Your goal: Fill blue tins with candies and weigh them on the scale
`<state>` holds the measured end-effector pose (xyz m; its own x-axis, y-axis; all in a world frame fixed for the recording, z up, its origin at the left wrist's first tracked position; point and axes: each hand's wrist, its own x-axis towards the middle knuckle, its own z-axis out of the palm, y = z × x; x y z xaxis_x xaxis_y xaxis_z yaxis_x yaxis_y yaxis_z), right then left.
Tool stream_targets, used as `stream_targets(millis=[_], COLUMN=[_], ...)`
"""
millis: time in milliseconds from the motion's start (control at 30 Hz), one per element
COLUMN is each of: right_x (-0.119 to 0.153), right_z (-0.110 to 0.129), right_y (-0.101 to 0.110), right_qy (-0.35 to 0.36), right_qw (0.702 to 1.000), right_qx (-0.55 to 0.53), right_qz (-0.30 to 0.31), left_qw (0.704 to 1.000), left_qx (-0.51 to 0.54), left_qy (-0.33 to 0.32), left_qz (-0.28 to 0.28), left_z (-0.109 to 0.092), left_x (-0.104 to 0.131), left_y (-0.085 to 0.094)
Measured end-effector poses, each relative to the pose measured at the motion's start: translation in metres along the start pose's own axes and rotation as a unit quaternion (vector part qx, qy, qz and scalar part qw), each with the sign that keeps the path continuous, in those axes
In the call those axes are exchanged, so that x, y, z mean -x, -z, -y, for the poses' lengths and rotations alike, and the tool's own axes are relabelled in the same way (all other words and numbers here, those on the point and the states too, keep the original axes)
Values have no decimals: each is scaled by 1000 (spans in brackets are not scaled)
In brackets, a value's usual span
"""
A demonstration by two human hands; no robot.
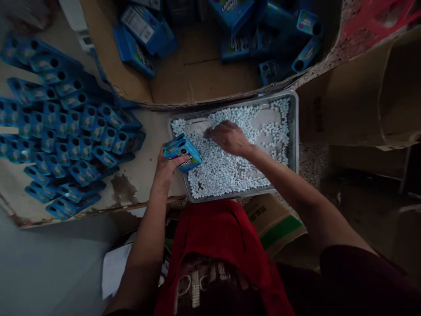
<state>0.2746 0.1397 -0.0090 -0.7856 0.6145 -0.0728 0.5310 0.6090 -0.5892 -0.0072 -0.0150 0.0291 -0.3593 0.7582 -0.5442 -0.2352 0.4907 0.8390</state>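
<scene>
A: How is the grip of each hand set?

B: A blue carton (190, 150) is gripped by the left hand (166, 169), tilted over the left edge of the metal tray (296, 136), near the centre of the frame. The right hand (230, 138) is held above the tray with its fingers bent; it is blurred, and whether anything is gripped cannot be told.

A: What could be spilled?

B: The small pale pieces (226, 171) in the tray, most likely. If the carton were missed, some might be scattered onto the counter (153, 149) at the left, since the carton is held right at the rim.

A: Could the carton be damaged?

B: Its walls look thin; by too hard a squeeze they might be buckled, and by too loose a one the carton might be dropped among the pieces.

A: And the rest?

B: The blue cartons crowded at the left of the frame (74, 123) could be toppled if they were knocked by the left arm. What the tray is supported by at its right end is hidden, so tipping cannot be ruled out.
</scene>
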Motion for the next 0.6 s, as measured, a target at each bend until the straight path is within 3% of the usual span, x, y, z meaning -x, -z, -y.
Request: stream_targets(millis=[133, 233, 367, 467, 533, 600], right_x=[19, 20, 22, 27, 33, 38], right_z=[-52, -66, -38, -7, 10, 22], right_y=[21, 11, -20, -40, -51, -59], right_qy=[-79, -87, -80, -101, -145, -197], right_qw=[994, 993, 990, 969, 926, 856], right_qx=[20, 11, -51, -144, -236, -354], right_qz=[-76, -78, -100, -174, -258, -321], left_qw=[1000, 999, 992, 988, 984, 980], left_qx=[-5, 34, 105, 135, 158, 177], left_qy=[-4, 1, 45, 65, 75, 85], left_qz=[14, 26, 44, 36, 31, 36], left_z=[15, 28, 48, 68, 81, 86], left_x=[6, 16, 15, 7, 5, 8], left_y=[-8, -27, -69, -100, -118, -131])
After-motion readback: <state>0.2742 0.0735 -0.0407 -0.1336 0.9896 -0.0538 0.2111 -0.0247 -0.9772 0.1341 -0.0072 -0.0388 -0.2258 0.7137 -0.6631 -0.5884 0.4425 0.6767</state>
